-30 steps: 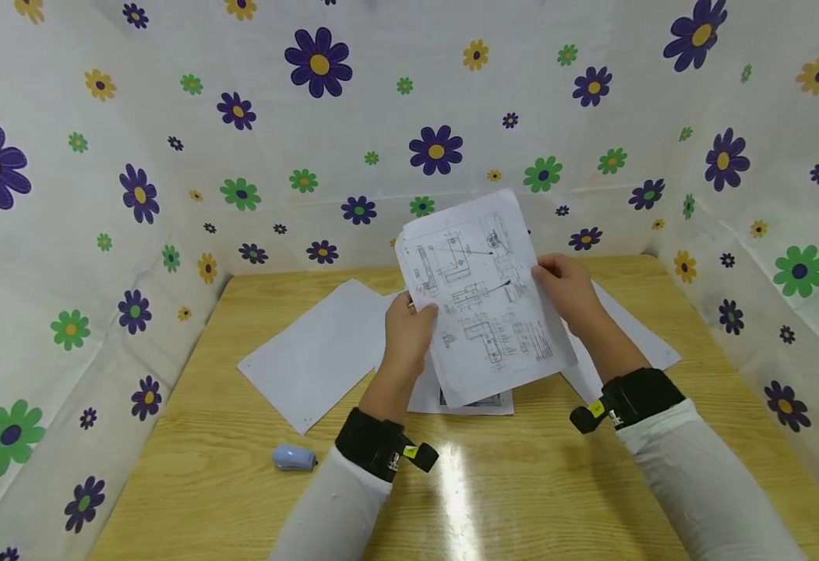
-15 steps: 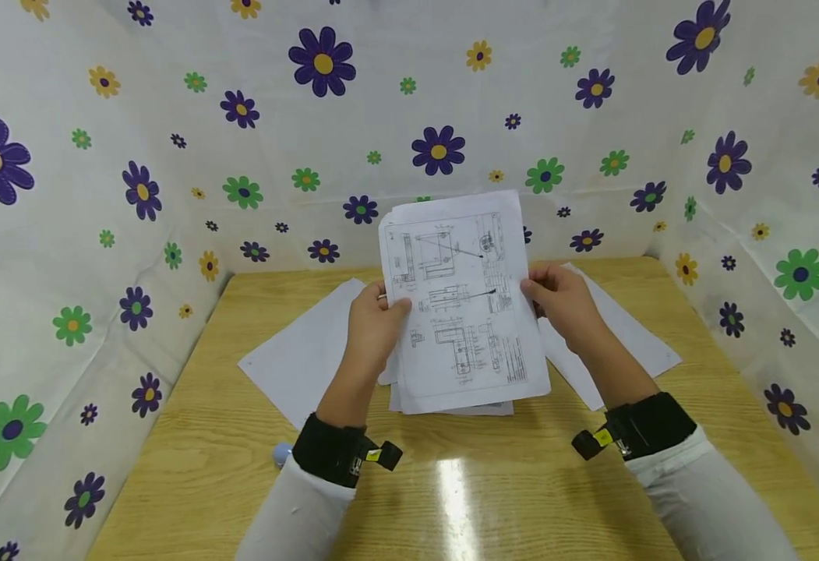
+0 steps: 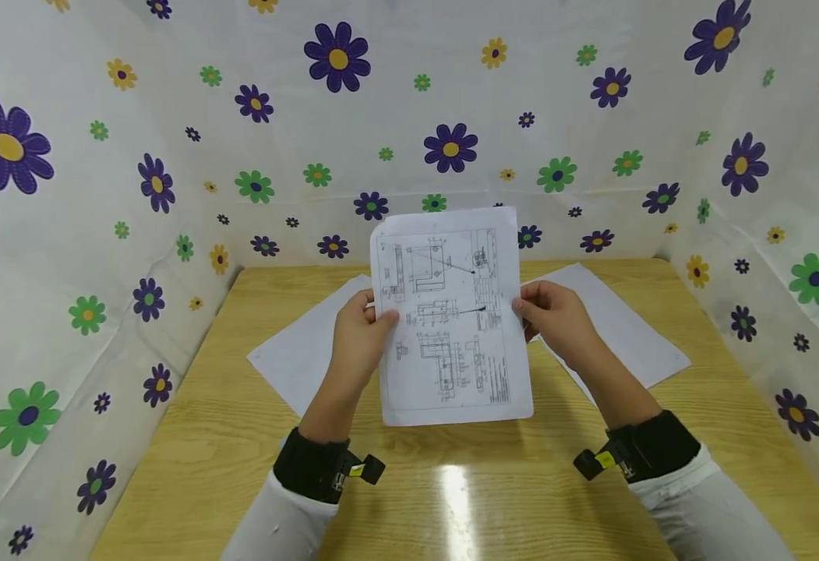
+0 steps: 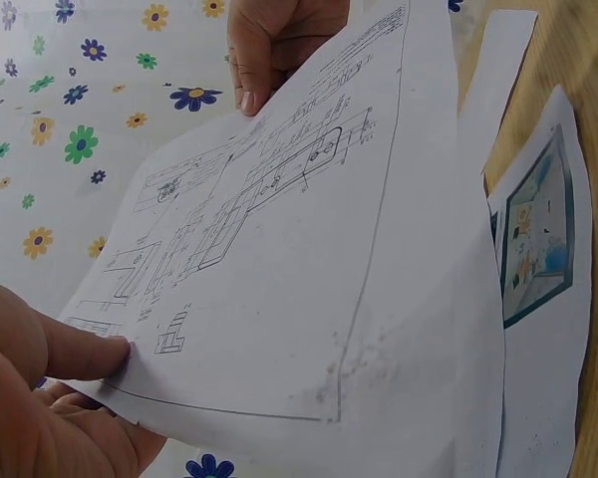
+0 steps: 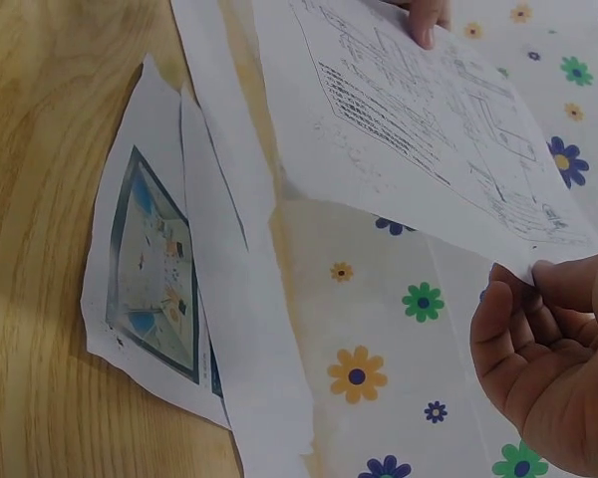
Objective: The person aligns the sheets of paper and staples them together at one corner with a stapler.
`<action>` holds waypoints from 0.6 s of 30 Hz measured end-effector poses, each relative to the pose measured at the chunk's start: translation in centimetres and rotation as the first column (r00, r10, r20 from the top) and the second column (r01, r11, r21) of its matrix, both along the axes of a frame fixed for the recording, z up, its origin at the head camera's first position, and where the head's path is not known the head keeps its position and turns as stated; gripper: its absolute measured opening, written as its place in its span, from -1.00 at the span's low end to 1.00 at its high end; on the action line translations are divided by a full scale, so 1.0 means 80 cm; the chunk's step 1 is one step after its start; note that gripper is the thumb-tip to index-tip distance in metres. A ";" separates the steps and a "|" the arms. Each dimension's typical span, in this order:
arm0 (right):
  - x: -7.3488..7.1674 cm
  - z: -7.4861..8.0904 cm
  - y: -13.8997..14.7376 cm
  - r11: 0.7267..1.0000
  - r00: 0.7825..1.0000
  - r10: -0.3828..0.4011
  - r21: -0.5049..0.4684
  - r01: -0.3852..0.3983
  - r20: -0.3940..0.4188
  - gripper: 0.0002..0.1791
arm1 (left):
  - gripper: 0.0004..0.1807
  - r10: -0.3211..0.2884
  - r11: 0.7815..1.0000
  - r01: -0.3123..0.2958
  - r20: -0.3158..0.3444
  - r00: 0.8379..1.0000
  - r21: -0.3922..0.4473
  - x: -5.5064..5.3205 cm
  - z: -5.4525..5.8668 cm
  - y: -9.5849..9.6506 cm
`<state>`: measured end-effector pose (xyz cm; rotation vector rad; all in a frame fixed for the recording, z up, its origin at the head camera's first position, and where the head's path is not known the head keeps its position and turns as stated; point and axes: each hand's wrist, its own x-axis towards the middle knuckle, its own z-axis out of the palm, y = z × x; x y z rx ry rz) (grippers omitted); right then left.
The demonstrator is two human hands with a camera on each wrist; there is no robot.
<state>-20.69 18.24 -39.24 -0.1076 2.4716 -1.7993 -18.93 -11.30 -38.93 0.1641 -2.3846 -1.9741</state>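
Raised above the table is a paper sheet (image 3: 451,327) printed with technical drawings; a second edge at its upper left corner suggests another sheet behind. My left hand (image 3: 357,343) pinches its left edge, thumb on the printed face and fingers behind. At the opposite edge, my right hand (image 3: 562,323) pinches the paper between thumb and fingers. The right wrist view shows that right hand (image 5: 558,349) at the paper's margin. In the left wrist view, the left thumb (image 4: 85,351) presses on the drawing side.
White papers lie on the wooden table (image 3: 409,491), one at left (image 3: 297,351) and one at right (image 3: 616,327). Both wrist views show a sheet with a coloured picture (image 4: 543,229) below the held paper. Flower-patterned cloth (image 3: 381,101) walls the back and sides.
The held paper has turned from tilted to nearly upright and shifted left, both hands keeping their grip. My left hand has moved left; a small blue object is now almost wholly hidden by that forearm.
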 end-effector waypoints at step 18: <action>0.005 -0.036 -0.011 1.000 0.996 0.018 0.016 -0.019 0.088 -0.77 | -0.68 -0.022 1.000 0.023 0.110 0.994 -0.008 0.006 -0.038 -0.024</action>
